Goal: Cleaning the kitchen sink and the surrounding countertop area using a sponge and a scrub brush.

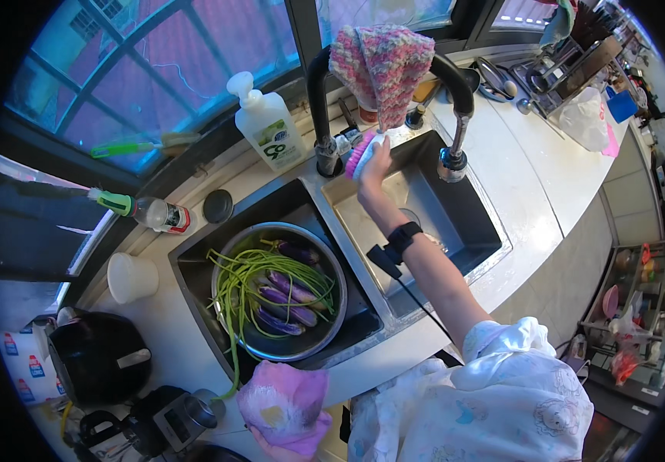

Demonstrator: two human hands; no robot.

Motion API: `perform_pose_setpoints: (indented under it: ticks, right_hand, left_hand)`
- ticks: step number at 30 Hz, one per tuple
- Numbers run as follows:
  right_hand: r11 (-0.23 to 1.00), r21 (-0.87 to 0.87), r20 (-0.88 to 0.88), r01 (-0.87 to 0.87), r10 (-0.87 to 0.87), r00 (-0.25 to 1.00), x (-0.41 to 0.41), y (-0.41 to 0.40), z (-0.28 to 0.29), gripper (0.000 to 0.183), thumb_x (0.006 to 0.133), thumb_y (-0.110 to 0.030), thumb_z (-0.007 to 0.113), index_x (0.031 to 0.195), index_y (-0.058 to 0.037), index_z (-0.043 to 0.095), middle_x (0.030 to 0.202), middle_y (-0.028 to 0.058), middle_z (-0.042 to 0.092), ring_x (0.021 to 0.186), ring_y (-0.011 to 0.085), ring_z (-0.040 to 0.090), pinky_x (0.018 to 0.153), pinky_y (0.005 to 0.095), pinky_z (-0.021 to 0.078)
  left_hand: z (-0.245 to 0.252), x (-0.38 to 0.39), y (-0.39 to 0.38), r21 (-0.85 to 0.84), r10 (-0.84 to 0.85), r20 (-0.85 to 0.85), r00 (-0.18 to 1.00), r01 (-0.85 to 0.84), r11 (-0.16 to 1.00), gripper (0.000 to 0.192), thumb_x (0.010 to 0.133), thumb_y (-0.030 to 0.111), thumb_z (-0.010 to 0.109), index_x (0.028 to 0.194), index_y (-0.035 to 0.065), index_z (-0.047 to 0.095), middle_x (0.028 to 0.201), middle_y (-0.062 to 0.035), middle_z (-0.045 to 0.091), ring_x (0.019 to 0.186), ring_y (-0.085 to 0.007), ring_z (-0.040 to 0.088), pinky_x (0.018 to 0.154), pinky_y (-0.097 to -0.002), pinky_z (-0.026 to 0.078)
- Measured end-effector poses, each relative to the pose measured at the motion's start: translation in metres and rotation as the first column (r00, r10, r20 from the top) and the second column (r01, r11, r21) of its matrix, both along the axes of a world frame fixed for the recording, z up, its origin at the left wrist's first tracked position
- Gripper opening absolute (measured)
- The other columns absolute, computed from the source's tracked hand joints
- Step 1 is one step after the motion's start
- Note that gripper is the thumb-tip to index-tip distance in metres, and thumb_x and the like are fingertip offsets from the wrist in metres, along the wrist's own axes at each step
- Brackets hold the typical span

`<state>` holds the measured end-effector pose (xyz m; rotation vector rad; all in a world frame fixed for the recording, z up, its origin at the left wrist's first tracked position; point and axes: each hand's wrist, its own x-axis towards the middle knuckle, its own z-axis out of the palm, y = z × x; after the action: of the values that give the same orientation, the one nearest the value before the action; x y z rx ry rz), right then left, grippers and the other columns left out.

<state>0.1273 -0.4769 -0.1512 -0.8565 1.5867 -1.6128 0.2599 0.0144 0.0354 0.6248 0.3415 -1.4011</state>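
My right hand (376,164) grips a scrub brush (360,155) with pink bristles and a pale back, by the faucet above the right sink basin (355,213). A dark band with a black device and cable (403,238) sits on my right wrist. Low in the view, my left hand (272,446) holds up a bunched pink-purple cloth (286,398). White marks and a yellowish patch show on its upper face; most of that hand is hidden. In the left basin (194,271), a round metal bowl (341,312) contains long green beans (240,277) and several purple eggplants (286,306).
A pink-and-white knitted cloth (390,69) hangs over the black faucet. Behind the sink stand a pump bottle (269,127) and a brush-topped bottle (156,213). A white tub (132,277), black appliance (101,355) and digital-display device (179,421) stand left. A dish rack (569,75) stands far right.
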Motion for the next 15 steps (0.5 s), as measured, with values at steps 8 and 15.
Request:
perform_pose_setpoints:
  ticks: [8, 15]
  right_hand:
    - [0.991, 0.067, 0.695, 0.112, -0.127, 0.707, 0.041, -0.011, -0.013, 0.05, 0.092, -0.028, 0.039, 0.136, -0.005, 0.042, 0.112, 0.0147, 0.058, 0.102, 0.0251, 0.056, 0.091, 0.0377, 0.0409]
    - [0.939, 0.303, 0.598, 0.164, -0.321, 0.735, 0.084, 0.039, 0.062, 0.032, 0.091, -0.029, 0.039, 0.109, -0.0082, 0.056, 0.09, 0.0102, 0.061, 0.08, 0.0216, 0.061, 0.073, 0.0373, 0.0481]
  left_hand:
    - [-0.007, 0.019, -0.18, -0.584, 0.698, 0.688, 0.197, -0.42, 0.694, 0.043, 0.077, 0.027, 0.063, 0.11, 0.0009, 0.058, 0.095, -0.0168, 0.06, 0.079, -0.0288, 0.059, 0.06, -0.0415, 0.047]
    - [0.047, -0.009, -0.21, -0.179, 0.464, 0.709, 0.531, -0.501, 0.847, 0.036, 0.074, 0.024, 0.06, 0.099, -0.0016, 0.06, 0.084, -0.0165, 0.06, 0.068, -0.0281, 0.059, 0.051, -0.0412, 0.045]
